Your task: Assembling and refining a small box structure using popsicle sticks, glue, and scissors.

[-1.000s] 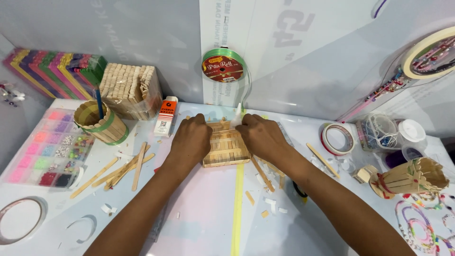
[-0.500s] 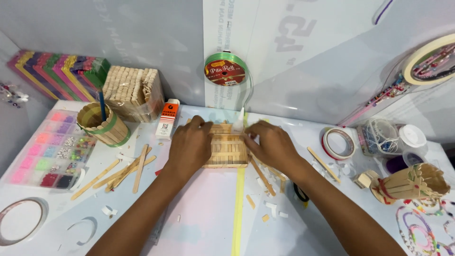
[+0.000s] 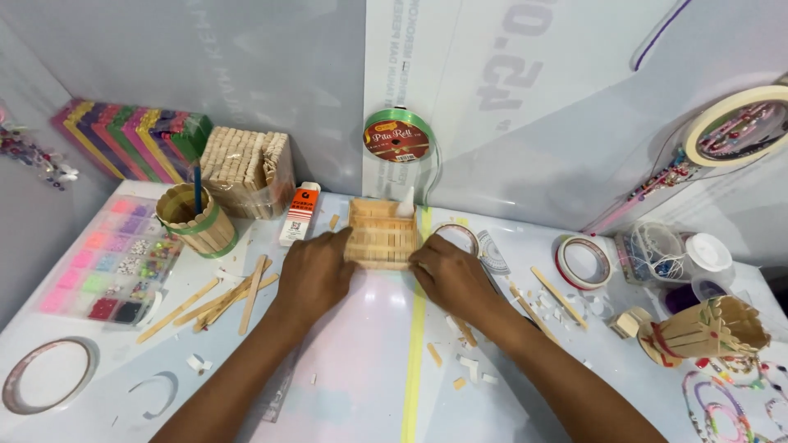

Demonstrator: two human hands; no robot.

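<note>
1. The left hand [image 3: 316,275] presses flat against the left wall of the little stick box [image 3: 382,234], and the right hand [image 3: 450,275] does the same on the right wall, so the two hands are clamped on it from either side with the box between them
2. The box sits on the white table [image 3: 345,385], towards the back, just in front of the upright panel and under the green ribbon spool [image 3: 397,138]
3. To squeeze such a box well, I would judge the push should be even from both sides and low on the walls, with the base kept flat on the table so nothing skews
4. A white pointed thing [image 3: 405,202] stands at the box's back right corner; it may be a glue nozzle, but I cannot be sure
5. The fingertips are hidden behind the knuckles, so how far they curl round the walls cannot be told
6. Loose sticks [image 3: 222,299] lie near the left hand, with a small glue bottle [image 3: 299,213] behind them; a tape roll [image 3: 583,262] sits well off to the right
7. The bead tray [image 3: 111,262] lies partly blurred at the left
</note>
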